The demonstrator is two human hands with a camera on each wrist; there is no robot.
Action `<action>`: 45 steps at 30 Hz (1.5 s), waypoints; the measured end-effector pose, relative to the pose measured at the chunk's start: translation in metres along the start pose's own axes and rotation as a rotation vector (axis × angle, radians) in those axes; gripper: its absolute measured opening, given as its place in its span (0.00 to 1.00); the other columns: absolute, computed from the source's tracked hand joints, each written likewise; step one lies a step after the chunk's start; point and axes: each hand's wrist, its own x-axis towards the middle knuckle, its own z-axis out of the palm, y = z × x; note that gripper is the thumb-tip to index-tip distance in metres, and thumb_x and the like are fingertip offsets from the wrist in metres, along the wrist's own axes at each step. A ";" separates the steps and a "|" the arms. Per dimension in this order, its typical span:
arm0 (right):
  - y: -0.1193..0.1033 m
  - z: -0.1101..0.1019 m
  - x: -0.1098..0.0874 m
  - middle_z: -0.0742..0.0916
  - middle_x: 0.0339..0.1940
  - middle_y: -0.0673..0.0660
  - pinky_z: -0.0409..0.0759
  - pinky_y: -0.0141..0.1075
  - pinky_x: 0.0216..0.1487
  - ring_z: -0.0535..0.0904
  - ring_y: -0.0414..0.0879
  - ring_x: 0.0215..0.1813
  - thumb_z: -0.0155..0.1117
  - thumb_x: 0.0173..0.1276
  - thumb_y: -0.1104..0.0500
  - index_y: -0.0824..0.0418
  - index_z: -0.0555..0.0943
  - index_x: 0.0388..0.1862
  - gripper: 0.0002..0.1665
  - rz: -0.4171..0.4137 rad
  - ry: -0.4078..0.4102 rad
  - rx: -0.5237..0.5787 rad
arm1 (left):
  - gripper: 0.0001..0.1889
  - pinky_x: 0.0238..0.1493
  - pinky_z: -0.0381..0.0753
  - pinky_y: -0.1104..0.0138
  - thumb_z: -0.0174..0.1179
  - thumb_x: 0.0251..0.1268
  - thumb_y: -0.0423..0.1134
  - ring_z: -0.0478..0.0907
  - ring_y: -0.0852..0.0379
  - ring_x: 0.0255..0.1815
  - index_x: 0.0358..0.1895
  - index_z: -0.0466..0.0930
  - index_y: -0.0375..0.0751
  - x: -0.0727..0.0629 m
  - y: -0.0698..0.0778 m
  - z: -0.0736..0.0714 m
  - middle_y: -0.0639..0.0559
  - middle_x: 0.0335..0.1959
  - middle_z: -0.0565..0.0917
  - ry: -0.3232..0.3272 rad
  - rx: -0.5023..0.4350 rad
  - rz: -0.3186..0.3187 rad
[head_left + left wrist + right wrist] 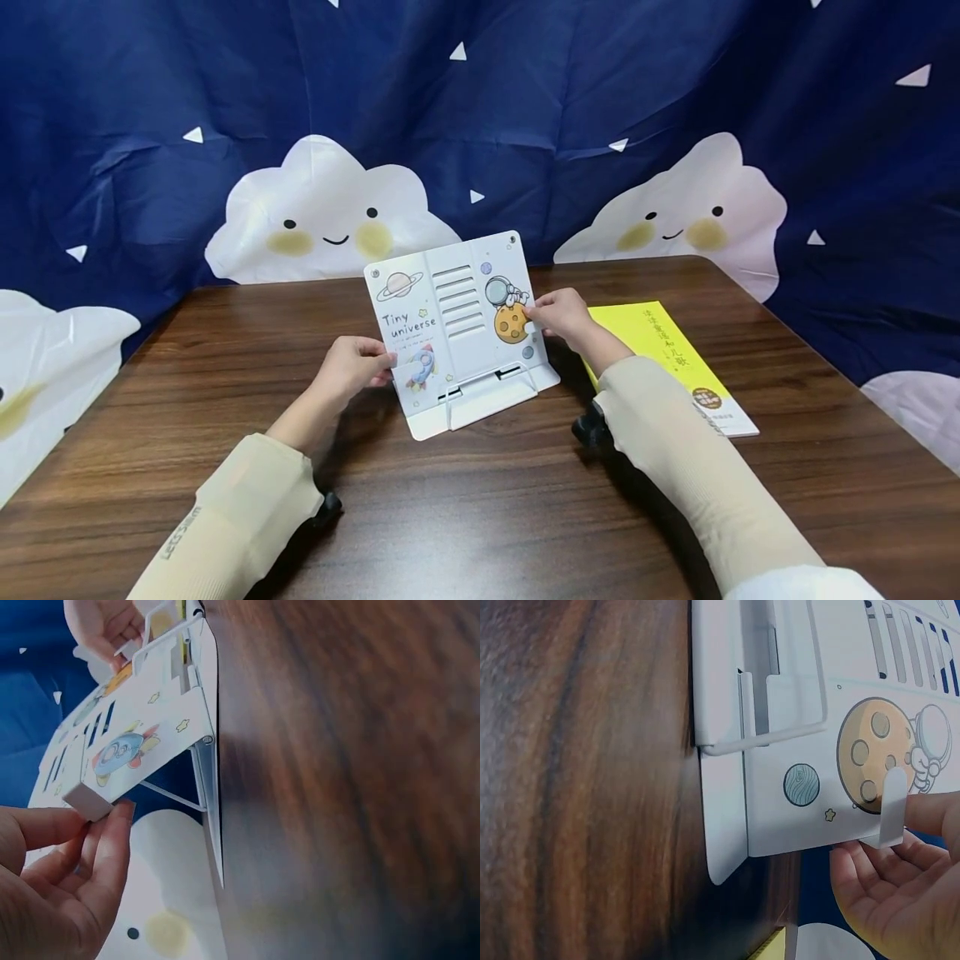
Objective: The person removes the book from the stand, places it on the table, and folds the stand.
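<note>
My left hand (351, 367) and right hand (564, 315) pinch the stand (467, 346) by its side clips (892, 810), likely to steady it. There's the book (663, 350), just right of my right hand!

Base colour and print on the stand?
White stand, cartoon space print: ringed planet, rocket, astronaut. Clearest in head view.

Beige-sleeved left arm (243, 504) reaches forward | bare left grip (354, 367) pinches between thumb and fingers | beige-sleeved right arm (682, 458) angles inward | bare right grip (564, 315) pinches likewise
</note>
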 end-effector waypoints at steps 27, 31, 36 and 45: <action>-0.012 0.008 0.009 0.78 0.40 0.61 0.75 0.39 0.39 0.73 0.50 0.40 0.59 0.57 0.59 0.69 0.78 0.40 0.15 -0.028 0.033 -0.057 | 0.07 0.28 0.78 0.63 0.54 0.53 0.24 0.78 0.55 0.22 0.31 0.74 0.18 -0.017 0.007 -0.002 0.42 0.22 0.79 -0.180 -0.066 -0.017; -0.015 0.010 0.011 0.79 0.41 0.61 0.74 0.38 0.38 0.73 0.50 0.40 0.59 0.58 0.59 0.68 0.78 0.40 0.15 -0.019 0.032 -0.063 | 0.07 0.29 0.78 0.62 0.54 0.53 0.24 0.78 0.56 0.22 0.32 0.74 0.18 -0.019 0.008 0.000 0.42 0.22 0.79 -0.203 -0.066 -0.030; -0.016 0.012 0.012 0.79 0.42 0.60 0.73 0.37 0.36 0.72 0.49 0.41 0.58 0.58 0.58 0.66 0.78 0.41 0.15 -0.011 0.033 -0.073 | 0.08 0.29 0.78 0.63 0.54 0.53 0.23 0.78 0.54 0.23 0.33 0.73 0.18 -0.021 0.009 0.002 0.41 0.22 0.80 -0.219 -0.084 -0.043; -0.021 0.020 0.016 0.80 0.40 0.59 0.72 0.37 0.35 0.71 0.49 0.39 0.58 0.59 0.59 0.66 0.79 0.41 0.14 -0.034 0.050 -0.083 | 0.09 0.29 0.78 0.64 0.54 0.52 0.22 0.78 0.54 0.24 0.36 0.72 0.17 -0.026 0.011 0.008 0.39 0.24 0.80 -0.262 -0.112 -0.037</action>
